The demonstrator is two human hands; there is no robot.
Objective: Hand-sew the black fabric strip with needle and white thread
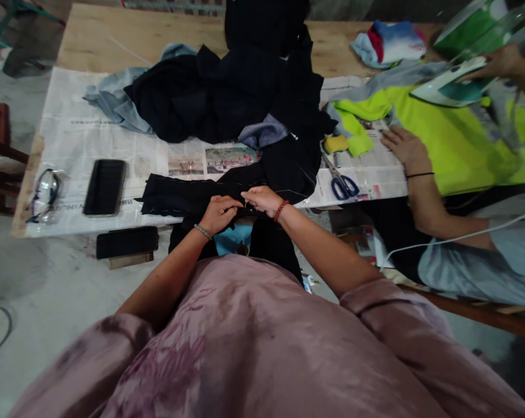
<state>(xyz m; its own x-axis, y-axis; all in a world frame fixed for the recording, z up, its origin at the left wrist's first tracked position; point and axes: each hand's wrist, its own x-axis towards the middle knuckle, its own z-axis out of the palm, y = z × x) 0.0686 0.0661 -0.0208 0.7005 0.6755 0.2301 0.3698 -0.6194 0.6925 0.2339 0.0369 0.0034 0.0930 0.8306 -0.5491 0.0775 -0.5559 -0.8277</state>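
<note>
A black garment lies along the table's near edge, with rows of white stitches on its flat part. My left hand is closed on this cloth, fingers pinched at its near edge. Just to the right, my right hand pinches a thin, pale needle, its tip close to my left fingers. The needle is small and slightly blurred. A light thread trails over the cloth to the right of my right hand. Behind both hands the rest of the black cloth is heaped, with grey-blue fabric showing among its folds.
Newspaper covers the wooden table. Glasses and a phone lie left. Blue-handled scissors and a yellow sponge lie right. Beside me, a co-worker's hand moves an iron over a neon-yellow garment; its cord hangs nearby.
</note>
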